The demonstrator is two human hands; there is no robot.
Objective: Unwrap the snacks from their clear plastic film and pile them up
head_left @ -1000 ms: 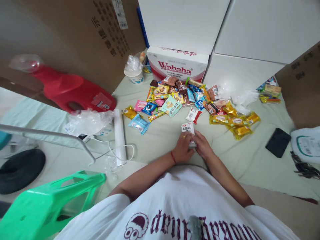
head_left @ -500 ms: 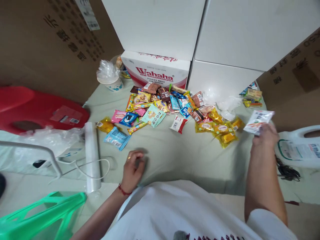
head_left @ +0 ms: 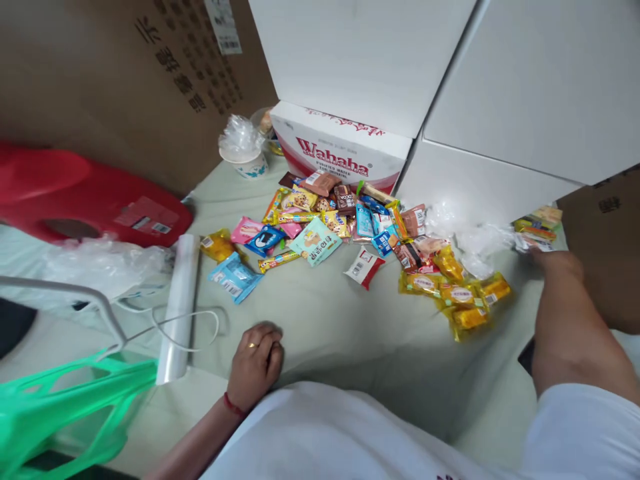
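Observation:
My right hand [head_left: 556, 263] reaches to the far right of the table, its fingers mostly hidden behind the wrist. At its fingertips is a white snack packet [head_left: 534, 245], partly covered by the hand, beside a small group of yellow and green snack packs [head_left: 537, 223]. Close to my body, my left hand [head_left: 255, 363] rests on the tablecloth with its fingers curled in and nothing seen in them. Beyond it spreads a heap of wrapped snacks, with a light green packet [head_left: 316, 241], a blue packet [head_left: 235, 277], a red-and-white packet [head_left: 365, 267] and yellow packets [head_left: 460, 293].
A Wahaba-style water carton [head_left: 340, 150] marked Wahaha stands behind the heap. Left of it is a paper cup [head_left: 245, 163] with clear plastic. A red jug [head_left: 95, 200], a plastic film roll [head_left: 179, 310] and a green stool [head_left: 75, 407] are at left. Crumpled clear bags [head_left: 470, 237] lie at right.
My right hand has carried the white snack packet farther away, to the yellow and green packs at the table's far right. My left hand stays curled on the cloth. The view has shifted right.

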